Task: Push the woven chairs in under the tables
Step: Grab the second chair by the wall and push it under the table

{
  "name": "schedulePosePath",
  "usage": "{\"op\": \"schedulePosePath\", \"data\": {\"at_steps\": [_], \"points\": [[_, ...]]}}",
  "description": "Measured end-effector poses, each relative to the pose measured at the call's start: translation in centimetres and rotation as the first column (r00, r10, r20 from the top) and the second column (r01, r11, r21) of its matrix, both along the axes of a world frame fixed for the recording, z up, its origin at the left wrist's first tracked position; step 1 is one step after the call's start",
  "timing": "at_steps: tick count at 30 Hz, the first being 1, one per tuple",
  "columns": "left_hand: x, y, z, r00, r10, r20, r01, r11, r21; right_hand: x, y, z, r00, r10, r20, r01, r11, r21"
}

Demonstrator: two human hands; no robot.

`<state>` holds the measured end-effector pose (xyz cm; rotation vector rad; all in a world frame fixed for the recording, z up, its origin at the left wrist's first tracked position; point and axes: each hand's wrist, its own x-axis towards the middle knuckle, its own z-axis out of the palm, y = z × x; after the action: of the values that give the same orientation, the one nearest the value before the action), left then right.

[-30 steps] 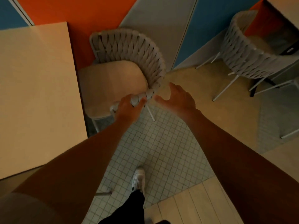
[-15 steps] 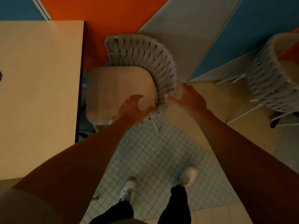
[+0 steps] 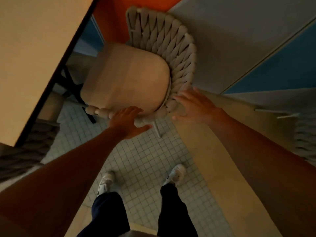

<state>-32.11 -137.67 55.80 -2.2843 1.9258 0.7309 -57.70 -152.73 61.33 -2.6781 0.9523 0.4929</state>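
Observation:
A woven chair [image 3: 177,48] with a beige seat cushion [image 3: 128,77] stands on the tiled floor, its seat front close to the edge of the pale table [image 3: 34,48] at the left. My left hand [image 3: 128,120] lies over the chair's near woven rim, fingers stretched onto the cushion, thumb spread out below the rim. My right hand [image 3: 193,105] is open with fingers apart, its palm against the outside of the woven backrest at the near right corner.
The table's black base [image 3: 71,82] shows under its edge. A second woven chair [image 3: 306,139] sits at the right edge, and another woven back [image 3: 25,151] at the lower left by the table. An orange, grey and blue wall is behind. My feet stand on white tiles.
My left hand has let go of its grip on the rim and now lies flat over it. My right hand has come against the backrest. The view has tilted and the chair looks turned toward the table.

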Motion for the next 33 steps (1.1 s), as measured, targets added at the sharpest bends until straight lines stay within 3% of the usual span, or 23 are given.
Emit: {"op": "schedulePosePath", "data": {"at_steps": [5, 12, 15, 19, 26, 33], "points": [[-2.9, -0.4, -1.5, 0.993, -0.017, 0.115, 0.016, 1.000, 0.012, 1.0, -3.0, -3.7, 0.954, 0.298, 0.041, -0.299, 0.954, 0.018], [-2.5, -1.7, -3.2, 0.965, -0.039, 0.259, 0.021, 0.997, 0.072, 3.2, -6.9, -8.7, 0.880, 0.472, 0.058, -0.475, 0.877, 0.071], [-2.0, -1.9, -4.2, 0.954, -0.033, 0.299, 0.023, 0.999, 0.036, 3.5, -7.5, -10.0, 0.860, 0.504, 0.078, -0.509, 0.857, 0.080], [-2.0, -1.3, -5.6, 0.946, 0.011, 0.323, 0.014, 0.997, -0.075, 4.1, -7.8, -11.4, 0.843, 0.525, 0.115, -0.525, 0.850, -0.031], [-1.2, -1.4, -6.4, 0.947, 0.013, 0.321, 0.035, 0.989, -0.144, 4.6, -8.5, -12.6, 0.710, 0.584, 0.392, -0.539, 0.810, -0.230], [0.4, -1.3, -6.1, 0.940, 0.017, 0.340, 0.045, 0.984, -0.173, 6.6, -8.4, -12.5, 0.698, 0.595, 0.399, -0.553, 0.801, -0.227]]}}
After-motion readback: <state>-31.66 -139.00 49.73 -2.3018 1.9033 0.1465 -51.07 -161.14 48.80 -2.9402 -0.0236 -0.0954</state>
